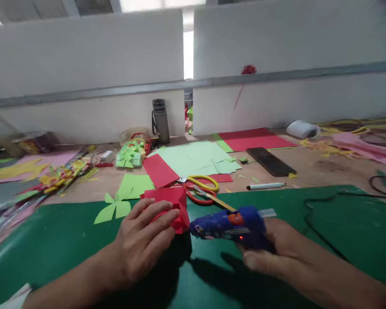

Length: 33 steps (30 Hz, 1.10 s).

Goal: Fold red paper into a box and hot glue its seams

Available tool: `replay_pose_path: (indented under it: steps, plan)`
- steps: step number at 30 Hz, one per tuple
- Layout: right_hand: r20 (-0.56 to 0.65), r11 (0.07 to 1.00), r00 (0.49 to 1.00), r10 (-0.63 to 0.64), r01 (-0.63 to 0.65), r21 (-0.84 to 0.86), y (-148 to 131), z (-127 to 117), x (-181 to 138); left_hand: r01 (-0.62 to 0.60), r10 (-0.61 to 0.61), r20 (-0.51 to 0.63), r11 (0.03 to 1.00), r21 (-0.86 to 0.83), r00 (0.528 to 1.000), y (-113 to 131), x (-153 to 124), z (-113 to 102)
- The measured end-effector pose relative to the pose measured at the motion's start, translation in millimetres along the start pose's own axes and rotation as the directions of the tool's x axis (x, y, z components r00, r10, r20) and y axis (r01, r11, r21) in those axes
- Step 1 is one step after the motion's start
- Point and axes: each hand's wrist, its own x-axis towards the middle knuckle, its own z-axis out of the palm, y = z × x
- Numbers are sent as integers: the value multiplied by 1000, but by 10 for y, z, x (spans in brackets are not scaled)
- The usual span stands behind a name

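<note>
My left hand (pixel 140 241) rests on a folded red paper piece (pixel 173 205) on the green cutting mat (pixel 67 240), fingers pressed down on it. My right hand (pixel 270 251) grips a blue hot glue gun (pixel 231 225) with an orange trigger, its nozzle pointing left at the edge of the red paper. A light-green cut paper shape (pixel 113 209) lies on the mat just left of my left hand.
Scissors with yellow and red handles (pixel 201 187), red and light-green sheets (pixel 193 159), a white pen (pixel 265 186), a black phone (pixel 270 162), a dark bottle (pixel 160 121) and a white roll (pixel 301 129) lie beyond the mat. Coloured scraps (pixel 56 176) pile at left; cables (pixel 328 219) cross the mat's right.
</note>
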Motion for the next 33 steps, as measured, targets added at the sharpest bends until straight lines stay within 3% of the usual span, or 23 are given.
replay_pose_path:
  steps: [7,12,14,17,19,20,21,23,27,29,33]
  plan:
    - [-78,994,997,-23,14,-111,148,-35,-71,20,-19,-15,998,66,1000,-48,37,-23]
    - [-200,946,949,-245,189,-264,271,-106,-116,71,-69,-49,996,46,996,-63,54,-15]
    - [-358,895,861,-361,213,-391,284,-159,-118,76,-74,-55,996,43,996,-60,54,2]
    - [-596,763,592,-543,51,-644,350,-270,-87,77,-73,-71,996,43,995,-59,47,29]
    - [-571,602,496,-654,-114,-790,452,-348,-58,66,-62,-80,997,45,995,-72,44,43]
    - [-554,532,481,-680,-196,-823,516,-378,-45,53,-48,-88,997,51,995,-81,43,47]
    - [-545,471,493,-679,-277,-837,581,-398,-34,44,-39,-94,998,54,995,-91,43,50]
    - [-541,352,570,-618,-415,-839,697,-401,-11,40,-34,-105,998,54,994,-103,43,48]
    - [-510,124,722,-468,-518,-847,837,-306,74,77,-73,-131,997,23,989,-72,48,20]
    - [-491,97,758,-429,-501,-860,889,-267,137,95,-94,-162,995,-4,982,-39,62,1]
    - [-463,173,782,-418,-432,-885,957,-284,234,126,-132,-182,991,-49,974,6,97,-27]
